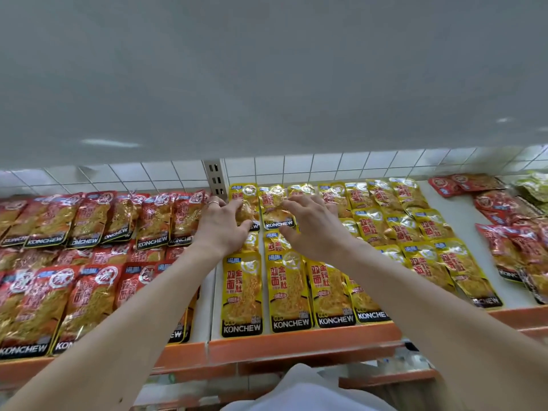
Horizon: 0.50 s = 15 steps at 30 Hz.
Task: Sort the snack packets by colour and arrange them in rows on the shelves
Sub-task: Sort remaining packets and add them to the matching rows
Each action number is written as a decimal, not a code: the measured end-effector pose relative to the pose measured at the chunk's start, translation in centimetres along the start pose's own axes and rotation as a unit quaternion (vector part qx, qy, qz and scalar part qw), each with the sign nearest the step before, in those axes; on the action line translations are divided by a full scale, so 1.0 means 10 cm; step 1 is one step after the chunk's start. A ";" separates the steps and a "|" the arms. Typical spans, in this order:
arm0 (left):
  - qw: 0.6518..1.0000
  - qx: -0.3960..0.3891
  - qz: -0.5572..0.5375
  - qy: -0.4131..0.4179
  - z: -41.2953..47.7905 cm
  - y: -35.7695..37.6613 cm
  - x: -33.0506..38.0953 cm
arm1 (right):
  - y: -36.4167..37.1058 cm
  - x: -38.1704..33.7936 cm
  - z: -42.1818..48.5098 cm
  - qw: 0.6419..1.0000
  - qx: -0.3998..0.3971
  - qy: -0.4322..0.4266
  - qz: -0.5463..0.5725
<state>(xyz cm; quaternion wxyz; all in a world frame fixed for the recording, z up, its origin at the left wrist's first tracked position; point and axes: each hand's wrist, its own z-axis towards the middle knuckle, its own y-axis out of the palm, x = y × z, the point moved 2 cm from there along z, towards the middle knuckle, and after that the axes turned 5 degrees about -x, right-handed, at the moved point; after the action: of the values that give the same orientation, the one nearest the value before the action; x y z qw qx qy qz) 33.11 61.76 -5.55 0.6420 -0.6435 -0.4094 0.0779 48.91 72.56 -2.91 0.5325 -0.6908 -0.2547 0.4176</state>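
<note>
Yellow snack packets [290,289] lie in rows on the middle part of the shelf [296,341]. Red packets [89,218] fill the left part in rows. Both my hands reach to the back row of yellow packets. My left hand [221,223], with a ring on one finger, grips the far-left yellow packet [244,200] with curled fingers. My right hand [311,226] lies with spread fingers over the neighbouring yellow packet [274,207], thumb below its bottom edge; whether it grips is unclear.
A loose pile of red packets [510,232] lies at the right, with green packets [533,188] at the far right back. An upper shelf's underside [267,84] hangs close overhead. A slotted upright [216,179] stands against the tiled back wall. An orange lip edges the shelf front.
</note>
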 end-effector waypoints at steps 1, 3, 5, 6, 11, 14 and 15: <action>1.000 -0.003 0.018 -0.003 0.01 0.00 0.01 | 0.00 0.00 0.00 1.000 -0.001 0.000 0.001; 0.999 -0.010 0.037 -0.009 0.01 0.00 0.03 | 0.01 0.00 0.00 1.000 -0.003 0.000 0.001; 0.999 -0.014 0.035 -0.009 0.02 -0.01 0.04 | 0.00 0.01 -0.01 1.000 -0.003 0.000 0.000; 0.999 -0.013 0.028 -0.007 0.03 -0.01 0.04 | -0.01 0.01 -0.01 1.000 -0.002 -0.001 0.000; 1.000 -0.002 0.005 -0.001 0.00 0.00 0.05 | -0.04 0.01 -0.06 1.000 0.004 -0.005 0.005; 1.000 0.010 -0.008 -0.002 -0.04 0.00 0.06 | -0.04 0.03 -0.11 1.000 0.007 -0.006 0.013; 1.000 0.016 -0.013 -0.004 -0.06 0.01 0.05 | -0.05 0.04 -0.13 1.000 0.007 -0.004 0.017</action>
<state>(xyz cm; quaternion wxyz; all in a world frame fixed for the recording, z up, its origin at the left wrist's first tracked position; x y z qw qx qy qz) 33.80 61.61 -5.31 0.6514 -0.6273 -0.4194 0.0789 50.29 72.30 -2.47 0.5292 -0.6894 -0.2423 0.4313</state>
